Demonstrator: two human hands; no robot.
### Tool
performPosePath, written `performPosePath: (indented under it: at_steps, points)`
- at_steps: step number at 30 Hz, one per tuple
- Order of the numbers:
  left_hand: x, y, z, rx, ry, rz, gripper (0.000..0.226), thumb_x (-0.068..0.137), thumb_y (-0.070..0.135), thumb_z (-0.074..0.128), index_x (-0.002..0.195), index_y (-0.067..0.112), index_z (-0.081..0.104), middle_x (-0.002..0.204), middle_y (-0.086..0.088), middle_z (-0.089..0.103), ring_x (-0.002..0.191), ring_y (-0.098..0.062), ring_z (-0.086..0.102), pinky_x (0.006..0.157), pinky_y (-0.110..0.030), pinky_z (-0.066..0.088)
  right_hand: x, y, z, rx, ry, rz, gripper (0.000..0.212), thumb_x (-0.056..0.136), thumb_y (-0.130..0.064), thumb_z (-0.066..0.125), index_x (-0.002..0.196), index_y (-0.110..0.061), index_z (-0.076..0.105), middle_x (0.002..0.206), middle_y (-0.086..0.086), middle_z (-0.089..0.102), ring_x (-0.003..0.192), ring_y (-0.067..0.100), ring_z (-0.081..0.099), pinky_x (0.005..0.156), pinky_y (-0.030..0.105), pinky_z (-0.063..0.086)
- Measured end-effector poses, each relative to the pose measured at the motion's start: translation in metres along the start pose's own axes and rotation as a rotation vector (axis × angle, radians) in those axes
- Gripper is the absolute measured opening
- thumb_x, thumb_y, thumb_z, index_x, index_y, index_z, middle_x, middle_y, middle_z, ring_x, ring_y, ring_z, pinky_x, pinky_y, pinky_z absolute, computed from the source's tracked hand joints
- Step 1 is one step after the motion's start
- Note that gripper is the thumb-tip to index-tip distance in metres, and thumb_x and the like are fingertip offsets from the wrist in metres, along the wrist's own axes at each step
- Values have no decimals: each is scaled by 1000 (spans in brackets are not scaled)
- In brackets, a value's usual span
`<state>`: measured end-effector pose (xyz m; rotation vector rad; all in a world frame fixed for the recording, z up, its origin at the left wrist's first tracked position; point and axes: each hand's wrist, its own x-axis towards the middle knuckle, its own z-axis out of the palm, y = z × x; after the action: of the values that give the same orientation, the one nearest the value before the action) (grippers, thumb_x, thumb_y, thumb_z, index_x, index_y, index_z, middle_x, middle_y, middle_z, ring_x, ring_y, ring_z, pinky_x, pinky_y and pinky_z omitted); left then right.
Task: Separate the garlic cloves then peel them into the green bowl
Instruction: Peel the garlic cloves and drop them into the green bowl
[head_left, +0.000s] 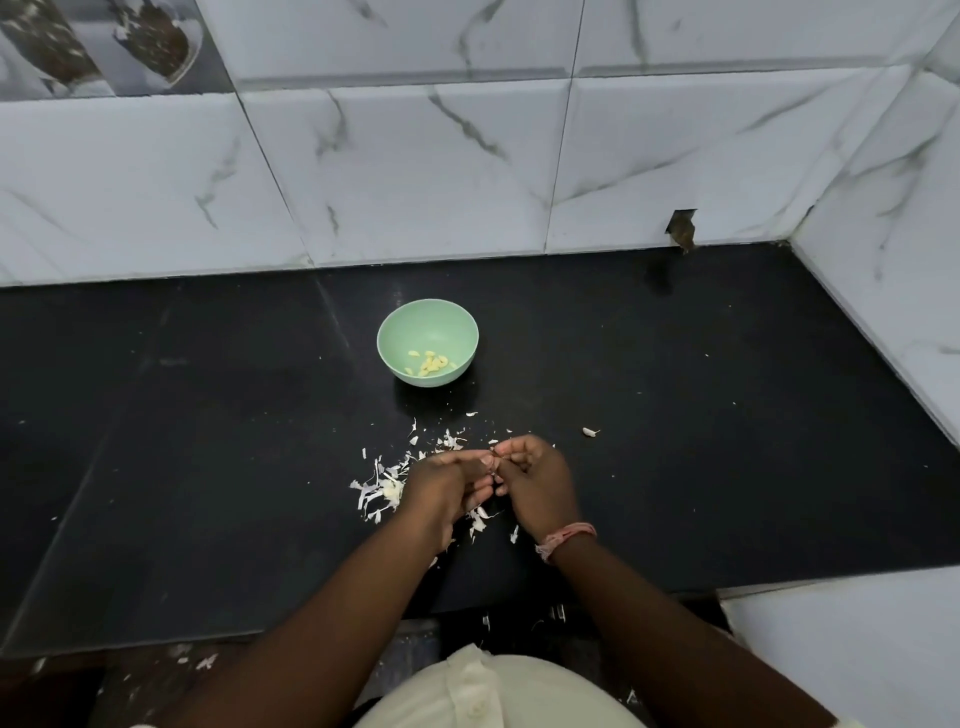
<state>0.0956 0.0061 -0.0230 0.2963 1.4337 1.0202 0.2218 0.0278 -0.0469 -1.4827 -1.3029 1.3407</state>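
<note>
A pale green bowl (427, 318) stands on the black counter, with several peeled yellowish garlic cloves (432, 362) in its bottom. Nearer to me, my left hand (445, 486) and my right hand (535, 480) meet above the counter. Their fingertips pinch a small garlic clove (493, 464) between them, and the fingers hide most of it. White garlic skins (382, 491) lie scattered under and to the left of my hands. One unpeeled clove (589, 431) lies alone to the right.
The black counter (727, 441) runs back to a marble-tiled wall and meets a side wall at the right. Its front edge is just below my forearms. Bits of skin lie on the floor at the lower left.
</note>
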Motion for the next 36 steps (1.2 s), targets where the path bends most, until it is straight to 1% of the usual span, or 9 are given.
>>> performPosePath:
  at_steps: [3,8,12,16,21,24,29,33,36]
  points:
    - [-1,-2,-5,-22,3,-7,10,92,-1,66,99,1,73,80,-11,75,62,-10,69,59,-21,58,-4,0,1,76,-30,15,20,90,7,68,92,-12,68,86,13,70,71,14,65,60,22,54]
    - [-3,-2,-4,-59,1,13,14,95,-6,59,94,-1,71,74,-10,73,61,-10,67,59,-20,58,-11,-1,3,127,-28,15,20,92,7,65,97,-12,71,86,6,74,69,4,67,62,19,54]
    - [-8,-5,-5,-121,-24,89,16,97,-4,57,93,-1,72,78,-12,74,69,-15,68,68,-20,60,-11,-8,6,176,9,12,19,92,6,66,95,-12,73,86,9,76,71,8,70,62,19,55]
    - [-17,0,-7,-131,-36,200,13,96,-2,61,99,-5,73,80,-13,73,68,-14,68,69,-20,60,-11,-19,6,206,-10,-31,18,92,8,65,92,-8,74,80,6,76,69,10,71,62,21,57]
    - [-21,9,-9,-91,52,269,11,91,-4,64,96,-5,75,82,-17,73,72,-18,68,73,-24,58,-12,-25,8,127,-50,-106,13,91,3,69,95,-8,74,84,5,78,77,17,75,72,29,60]
    - [-22,10,-11,-5,117,315,11,88,-4,66,93,-2,76,81,-18,73,73,-19,66,71,-26,57,-11,-25,11,55,-58,-133,14,89,1,70,95,-10,76,82,3,78,79,21,76,80,41,63]
    - [-25,11,-16,97,135,353,9,88,-2,67,94,-1,75,80,-18,74,65,-16,68,65,-23,58,-13,-22,15,-3,-43,-151,15,91,-1,68,93,-14,76,81,1,77,77,19,76,80,48,62]
    - [-24,14,-19,170,137,362,7,86,2,70,90,2,76,81,-22,75,67,-21,69,70,-30,58,-12,-22,15,-52,-43,-185,19,91,-1,67,92,-17,77,85,-1,77,78,18,75,79,45,62]
    - [-25,16,-19,176,129,374,6,87,0,69,88,1,75,76,-18,75,64,-18,69,66,-27,56,-13,-27,17,-21,-32,-164,24,92,1,67,89,-21,76,83,1,77,75,19,75,76,39,63]
